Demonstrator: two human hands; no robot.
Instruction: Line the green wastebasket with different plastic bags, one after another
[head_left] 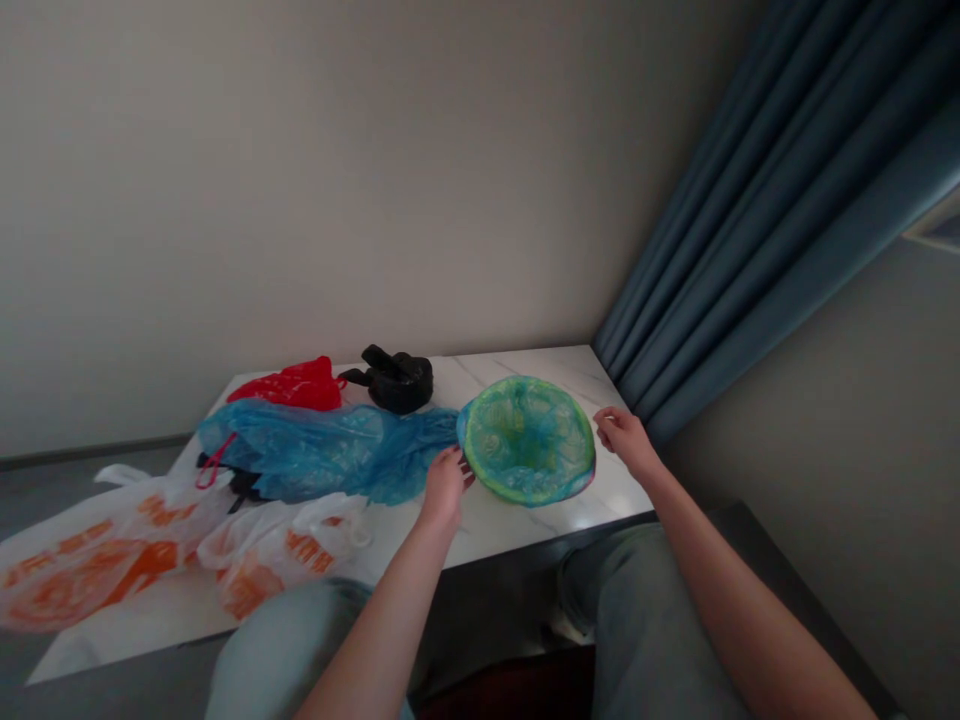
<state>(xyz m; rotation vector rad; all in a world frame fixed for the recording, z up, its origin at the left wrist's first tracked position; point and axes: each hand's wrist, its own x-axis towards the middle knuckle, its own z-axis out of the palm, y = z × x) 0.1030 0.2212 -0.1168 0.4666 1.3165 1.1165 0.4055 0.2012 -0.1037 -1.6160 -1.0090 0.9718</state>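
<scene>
Between my hands stands a round, open-topped thing that looks like a small bin lined with a translucent green-blue plastic bag (529, 445). The bag is folded over the rim, and its inside is crumpled. At the left side of the rim, my left hand (444, 485) has its fingers partly apart, close against the bag's edge; whether they touch it I cannot tell. Just off the right side, my right hand (628, 440) has its fingers curled together, with nothing visible in them and a small gap to the rim.
Left on the white marbled table (555, 365) lie a blue plastic bag (330, 450), a red bag (296, 385), a black bundled bag (401, 380) and white-orange carrier bags (300, 545), (112, 550). A wall stands behind; a blue curtain (735, 220) hangs at right. My knees are below the front edge.
</scene>
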